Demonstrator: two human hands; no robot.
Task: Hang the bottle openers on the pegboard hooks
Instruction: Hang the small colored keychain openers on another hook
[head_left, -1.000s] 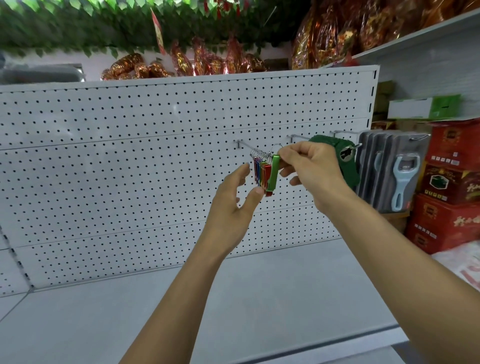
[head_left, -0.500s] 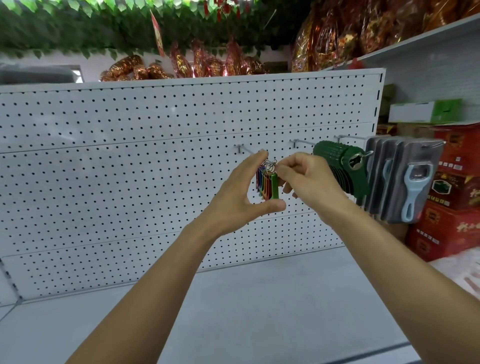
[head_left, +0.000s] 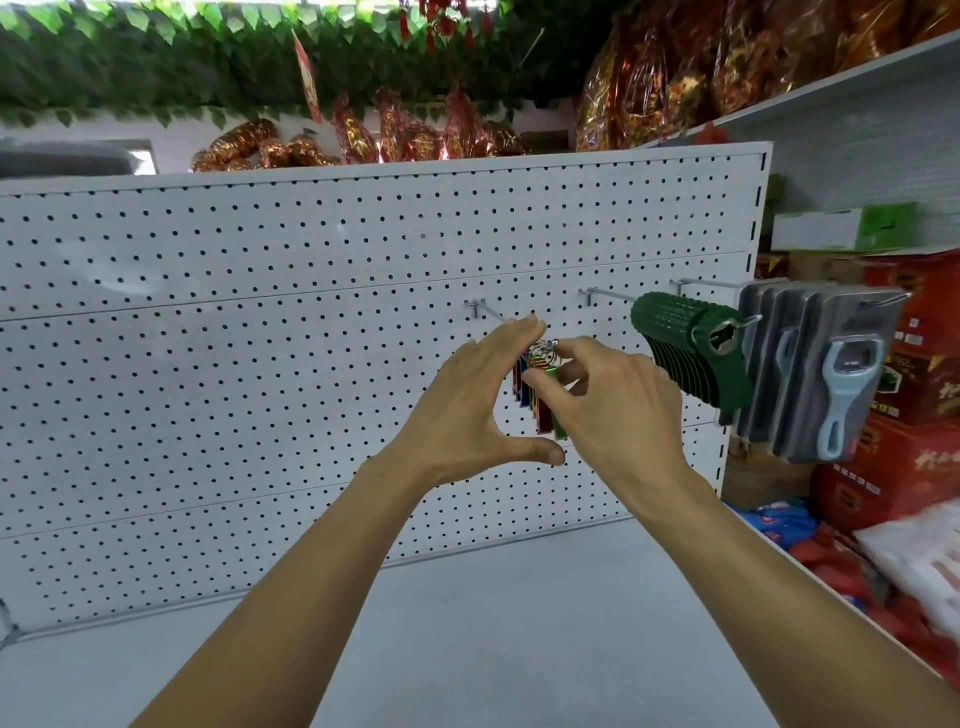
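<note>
A bunch of small coloured bottle openers (head_left: 543, 402) with key rings hangs on a metal hook (head_left: 480, 309) of the white pegboard (head_left: 260, 338). My right hand (head_left: 608, 410) pinches the key ring at the top of the front opener. My left hand (head_left: 467, 410) is cupped open just left of the bunch, fingers near the hook, thumb under the openers. To the right, a row of dark green openers (head_left: 696, 353) fills a second hook, and carded blue-handled openers (head_left: 831, 369) hang on a third.
A grey shelf (head_left: 467, 639) runs below the pegboard. Red boxes (head_left: 914, 415) and packaged goods are stacked at the right. Foil-wrapped items and green leaf garlands sit above the board.
My left hand rose and closed in around the left side of the coloured bunch. My right hand stayed pinched at the key rings. The camera moved closer.
</note>
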